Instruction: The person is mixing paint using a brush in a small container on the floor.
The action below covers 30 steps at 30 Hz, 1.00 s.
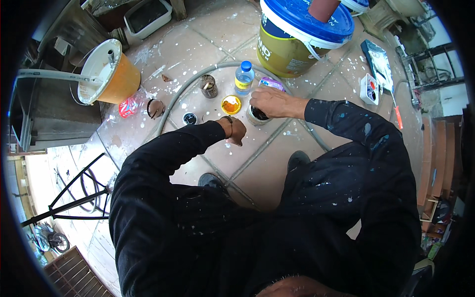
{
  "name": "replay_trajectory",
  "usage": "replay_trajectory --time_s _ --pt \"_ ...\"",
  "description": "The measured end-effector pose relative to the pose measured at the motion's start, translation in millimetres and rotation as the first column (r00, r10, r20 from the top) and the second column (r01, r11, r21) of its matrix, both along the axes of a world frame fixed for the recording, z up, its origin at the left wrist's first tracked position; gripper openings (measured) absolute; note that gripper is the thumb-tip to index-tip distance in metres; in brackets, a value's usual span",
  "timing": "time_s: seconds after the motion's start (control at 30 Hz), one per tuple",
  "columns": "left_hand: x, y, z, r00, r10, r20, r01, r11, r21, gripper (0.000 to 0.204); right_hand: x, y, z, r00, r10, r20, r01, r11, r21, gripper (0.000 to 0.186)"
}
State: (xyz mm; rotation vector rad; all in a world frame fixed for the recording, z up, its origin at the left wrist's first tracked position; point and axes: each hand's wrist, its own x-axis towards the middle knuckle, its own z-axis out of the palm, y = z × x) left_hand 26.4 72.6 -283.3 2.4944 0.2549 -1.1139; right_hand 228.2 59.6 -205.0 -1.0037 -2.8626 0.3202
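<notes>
My right hand [269, 103] is closed at the mouth of a jar [257, 119] with dark contents; its fingertips hide whatever they grip. My left hand [235, 132] is curled low over the tiles, left of that jar, its contents hidden. Just beyond it lies an open yellow lid [231, 105] with orange paint. Behind stand a clear bottle [243, 84] with a blue cap and a murky small jar [209, 88]. A purple packet [271, 84] lies behind my right hand. A small dark-filled container [189, 119] and a brown open container [156, 108] sit to the left.
A grey hose [173, 101] curves around the containers. An orange bucket [118, 81] stands left, a large blue-lidded bucket [284, 59] behind. A paint tray [377, 62] and small white box [369, 89] lie right. A black metal stand [79, 193] is at lower left.
</notes>
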Motion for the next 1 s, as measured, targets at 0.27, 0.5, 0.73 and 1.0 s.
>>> replay_trajectory --time_s 0.27,0.5,0.73,1.0 --pt "-3 2 -5 1.0 -0.004 0.005 0.004 1.0 -0.007 0.052 -7 1 14 0.906 -0.017 0.423 0.16 0.939 -0.304 0.014" --pt "4 1 -4 1.0 -0.029 0.004 0.029 1.0 0.007 0.051 15 4 -8 0.995 -0.052 0.089 0.043 0.993 0.107 0.017" --pt "-2 2 -1 1.0 -0.013 -0.001 0.013 1.0 0.008 0.051 -10 -7 9 0.977 -0.044 0.21 0.09 0.972 -0.219 0.017" --pt "0 2 -8 1.0 -0.008 -0.001 0.008 1.0 -0.009 0.051 3 -3 9 0.913 0.011 0.408 0.076 0.978 -0.196 0.018"
